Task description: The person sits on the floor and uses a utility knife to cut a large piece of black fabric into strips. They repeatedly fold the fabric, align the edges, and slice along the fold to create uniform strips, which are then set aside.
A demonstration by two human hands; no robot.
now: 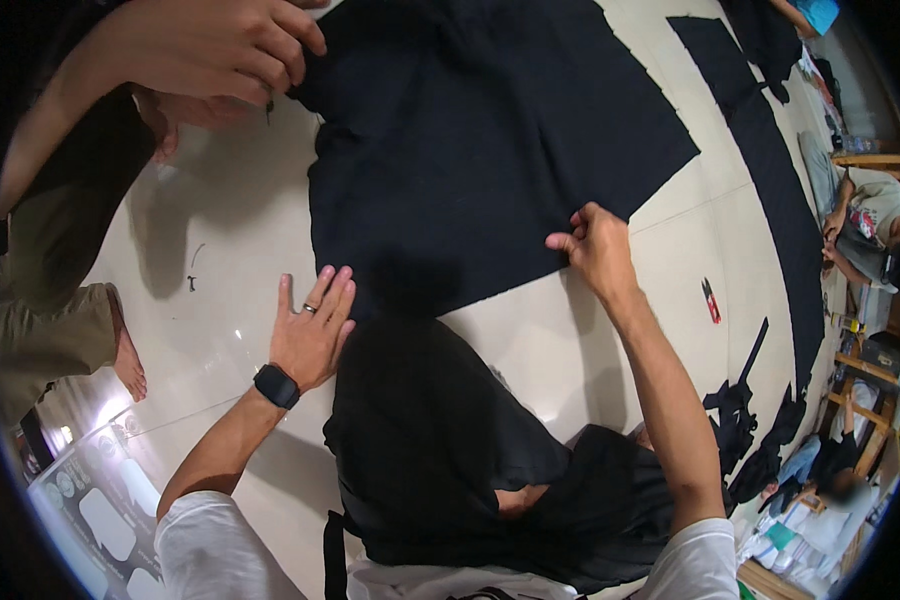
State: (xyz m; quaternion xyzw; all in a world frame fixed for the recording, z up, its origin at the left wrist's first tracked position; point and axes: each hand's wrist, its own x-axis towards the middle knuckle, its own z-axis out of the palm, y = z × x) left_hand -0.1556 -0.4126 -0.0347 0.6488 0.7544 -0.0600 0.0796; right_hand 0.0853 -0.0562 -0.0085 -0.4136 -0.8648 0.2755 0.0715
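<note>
While pale floor tiles (240,230) stretch beneath everything, we see a broad black cloth (440,190) spread over them, its long axis running away from us past the upper edge of the view. A long black strip (770,190) lies to its right, with floor showing between. At the far left, a co-worker's hand (235,50) hangs near the cloth's border, its fingers curled.

Both our hands are at the near end, so the relation that matters, we judge, is how its slanting near edge sits between them. From our left hand (313,330), the cloth lies rightward and ahead; the fingers are spread, tips at its left border. From our right hand (600,255), it lies leftward and ahead; thumb and bent fingers draw close at the near edge, but we cannot tell whether they pinch fabric. Small red snips (710,300) rest beyond the right forearm.
</note>
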